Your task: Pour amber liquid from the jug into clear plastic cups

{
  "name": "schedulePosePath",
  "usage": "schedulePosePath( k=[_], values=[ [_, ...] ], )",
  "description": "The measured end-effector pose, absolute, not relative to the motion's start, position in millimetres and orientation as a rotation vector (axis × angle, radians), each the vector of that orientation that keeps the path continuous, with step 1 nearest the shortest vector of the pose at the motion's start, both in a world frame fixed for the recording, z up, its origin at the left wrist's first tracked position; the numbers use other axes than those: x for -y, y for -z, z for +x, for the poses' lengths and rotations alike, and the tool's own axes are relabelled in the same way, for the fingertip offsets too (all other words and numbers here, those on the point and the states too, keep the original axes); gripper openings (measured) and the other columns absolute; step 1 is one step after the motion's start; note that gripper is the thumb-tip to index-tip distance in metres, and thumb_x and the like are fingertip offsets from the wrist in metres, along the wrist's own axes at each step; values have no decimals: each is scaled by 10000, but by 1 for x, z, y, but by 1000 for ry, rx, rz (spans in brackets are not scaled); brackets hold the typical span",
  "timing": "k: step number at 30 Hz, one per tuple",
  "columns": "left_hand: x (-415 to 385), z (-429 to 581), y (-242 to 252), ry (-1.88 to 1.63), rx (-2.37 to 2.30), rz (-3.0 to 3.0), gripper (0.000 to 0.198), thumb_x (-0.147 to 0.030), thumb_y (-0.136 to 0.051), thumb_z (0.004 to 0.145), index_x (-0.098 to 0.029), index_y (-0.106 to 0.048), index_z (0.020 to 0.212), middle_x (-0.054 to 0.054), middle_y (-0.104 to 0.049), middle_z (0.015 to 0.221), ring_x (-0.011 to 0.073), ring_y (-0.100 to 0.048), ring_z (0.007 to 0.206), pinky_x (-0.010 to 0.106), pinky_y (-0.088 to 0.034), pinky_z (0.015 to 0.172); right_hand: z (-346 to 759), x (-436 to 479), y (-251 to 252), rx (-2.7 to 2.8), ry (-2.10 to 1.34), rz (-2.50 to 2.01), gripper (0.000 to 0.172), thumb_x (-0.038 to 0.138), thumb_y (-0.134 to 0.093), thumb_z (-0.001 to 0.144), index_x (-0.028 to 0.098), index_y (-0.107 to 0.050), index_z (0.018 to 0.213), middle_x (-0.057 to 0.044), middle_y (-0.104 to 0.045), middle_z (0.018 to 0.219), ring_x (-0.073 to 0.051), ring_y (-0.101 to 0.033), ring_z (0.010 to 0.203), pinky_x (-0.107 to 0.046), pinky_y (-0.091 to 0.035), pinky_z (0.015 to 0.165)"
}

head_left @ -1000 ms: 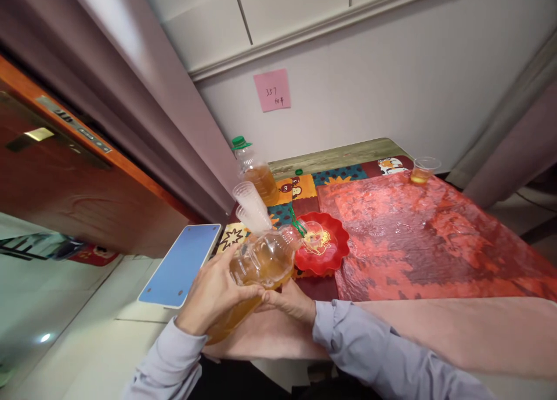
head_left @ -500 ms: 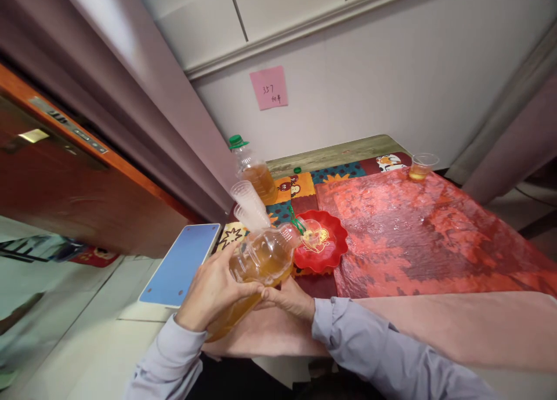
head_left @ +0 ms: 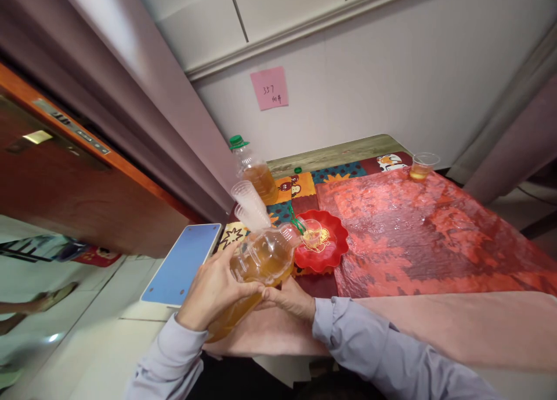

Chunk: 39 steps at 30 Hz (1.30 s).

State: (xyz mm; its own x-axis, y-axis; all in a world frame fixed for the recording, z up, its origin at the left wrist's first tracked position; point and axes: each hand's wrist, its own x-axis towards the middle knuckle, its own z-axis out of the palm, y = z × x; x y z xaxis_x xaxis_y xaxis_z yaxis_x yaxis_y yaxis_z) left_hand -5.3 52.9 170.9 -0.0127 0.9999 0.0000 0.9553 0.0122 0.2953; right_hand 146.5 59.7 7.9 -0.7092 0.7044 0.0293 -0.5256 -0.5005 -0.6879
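A bottle (head_left: 270,255) of amber liquid is gripped by the left hand (head_left: 217,289) and the right hand (head_left: 289,298), tilted toward a cup (head_left: 312,236) in the red dish (head_left: 338,258); "357" (smaller characters beneath, hard to read) is handwritten on a pink note (head_left: 269,88).

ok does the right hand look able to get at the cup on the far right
Probably not: the right hand is supporting the tilted bottle, and the cup stands well across the table.

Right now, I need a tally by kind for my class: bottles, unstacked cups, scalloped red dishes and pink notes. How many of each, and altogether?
Bottles: 2 (tilted bottle, upright bottle)
Unstacked cups: 2 (nearer cup, farther cup)
Scalloped red dishes: 1
Pink notes: 1
Total: 6
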Motion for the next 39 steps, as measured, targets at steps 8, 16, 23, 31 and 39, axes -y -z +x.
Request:
schedulePosePath(
  k=[8, 16, 23, 31, 39],
  values=[
    [-54, -6, -170, -305, -2093, 2050, 945, -604, -906, 649, -257, -625, 1482, 110, -794, 1301, 372, -768, 1157, 498, -605, 1026, 147, -59, -9, 895, -2210, -338, 1000, 641, -971, 687, 258, -525, 1496, -145, -622, 1513, -355, -669, 1317, -569, -628, 1023],
    [-53, -4, -172, -296, -2113, 2031, 939, -571, -902, 644, -265, -624, 1487, 107, -785, 1332, 371, -765, 1173, 491, -606, 1030, 145, -60, -7, 921, -2187, -354, 1010, 663, -972, 670, 251, -538, 1484, -154, -597, 1543, -372, -639, 1362, -566, -624, 1032],
    [-53, -3, -171, -303, -2120, 2027, 948, -572, -910, 629, -272, -627, 1482, 105, -780, 1353, 377, -760, 1191, 493, -609, 1029, 146, -60, -7, 917, -2209, -350, 1014, 665, -975, 660, 283, -538, 1491, -132, -637, 1501, -349, -685, 1290, -570, -633, 1011],
    [-53, -1, -173, -290, -2128, 1993, 984, -595, -920, 612, -278, -613, 1492, 109, -761, 1392, 378, -742, 1237, 494, -579, 1082, 145, -61, -4, 921, -2219, -351, 1012, 655, -973, 673, 271, -526, 1495, -149, -610, 1527, -358, -684, 1300, -590, -616, 1036],
    [-54, -2, -172, -281, -2123, 1981, 994, -631, -900, 631, -254, -606, 1503, 133, -751, 1405, 388, -733, 1249, 510, -586, 1058, 145, -60, -4, 923, -2214, -344, 1027, 679, -960, 677, 261, -513, 1502, -161, -608, 1531, -369, -683, 1311, -592, -615, 1036]
  ],
)
